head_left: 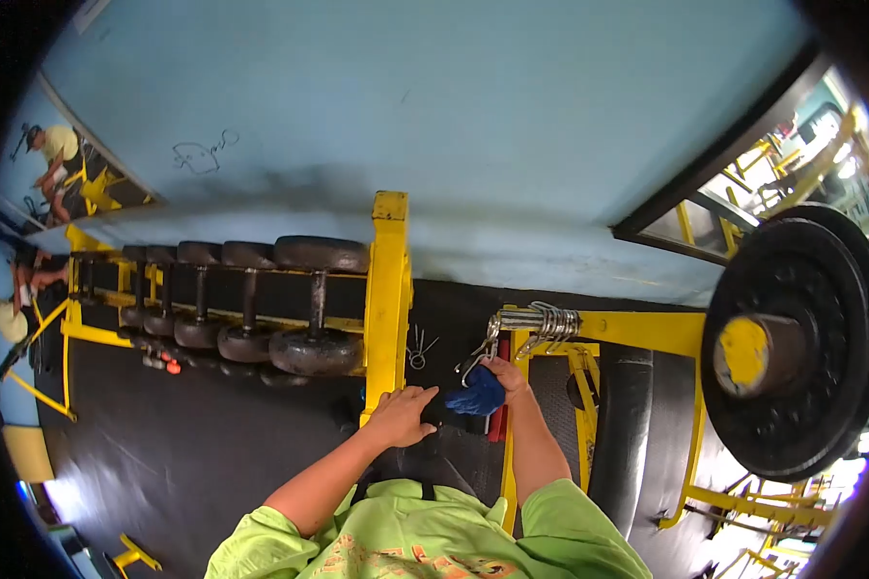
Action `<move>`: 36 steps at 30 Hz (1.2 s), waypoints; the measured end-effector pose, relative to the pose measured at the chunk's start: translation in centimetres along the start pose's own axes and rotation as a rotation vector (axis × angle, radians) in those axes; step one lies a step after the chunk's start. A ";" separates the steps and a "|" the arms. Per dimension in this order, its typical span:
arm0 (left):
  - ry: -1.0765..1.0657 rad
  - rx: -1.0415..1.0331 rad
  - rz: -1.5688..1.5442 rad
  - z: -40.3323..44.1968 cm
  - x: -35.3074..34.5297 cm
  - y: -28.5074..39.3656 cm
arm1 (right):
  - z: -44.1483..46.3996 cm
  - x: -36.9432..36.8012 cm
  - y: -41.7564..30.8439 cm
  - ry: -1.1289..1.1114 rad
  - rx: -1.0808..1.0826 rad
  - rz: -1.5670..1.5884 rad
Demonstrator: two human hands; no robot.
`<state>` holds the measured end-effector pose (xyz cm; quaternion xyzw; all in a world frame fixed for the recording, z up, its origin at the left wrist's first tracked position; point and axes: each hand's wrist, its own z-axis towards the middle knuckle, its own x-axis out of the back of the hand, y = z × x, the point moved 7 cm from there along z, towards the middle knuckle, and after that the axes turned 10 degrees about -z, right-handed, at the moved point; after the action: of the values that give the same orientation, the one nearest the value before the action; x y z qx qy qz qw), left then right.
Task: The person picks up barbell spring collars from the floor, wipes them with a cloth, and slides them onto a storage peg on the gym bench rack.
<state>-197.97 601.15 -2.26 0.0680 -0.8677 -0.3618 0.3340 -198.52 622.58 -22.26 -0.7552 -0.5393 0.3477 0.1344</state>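
My right hand is closed on a bunched blue cloth. Metal clips hang from the end of a peg just above that hand, and the cloth lies against the lowest one. More spring clips are threaded along the same peg on the yellow frame. With fingers stretched out, my left hand is at the foot of the yellow rack post, apparently resting against it and holding nothing.
Black dumbbells line the yellow rack on the left. Loose metal clips lie beyond my left hand. Weight plates jut out at right, near a padded black bench. Another person appears in the mirror at far left.
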 end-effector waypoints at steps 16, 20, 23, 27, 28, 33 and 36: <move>-0.010 0.040 -0.034 0.5 -2.0 -0.1 | -0.8 3.6 -2.4 -0.197 0.044 -0.195; -0.085 0.075 -0.037 0.2 -2.6 -0.3 | -1.6 2.9 -2.8 -0.155 0.066 -0.077; -0.057 0.062 -0.027 0.7 -2.9 -0.7 | 0.5 2.5 -2.8 -0.194 0.088 -0.100; -0.056 0.043 -0.066 1.3 -2.5 0.4 | 1.0 2.5 -2.5 -0.110 0.154 -0.075; -0.054 0.044 -0.068 1.5 -2.5 0.5 | 0.7 2.7 -2.6 -0.108 0.175 -0.068; -0.054 0.012 -0.075 1.7 -3.4 0.4 | 0.1 4.2 -2.1 -0.088 0.223 0.174; -0.069 0.048 -0.068 1.0 -3.2 0.5 | -0.2 4.8 -2.5 -0.110 0.350 0.411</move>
<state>-196.10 603.23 -4.12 0.0931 -0.8844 -0.3541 0.2895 -199.38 627.94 -22.45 -0.7940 -0.3131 0.4960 0.1599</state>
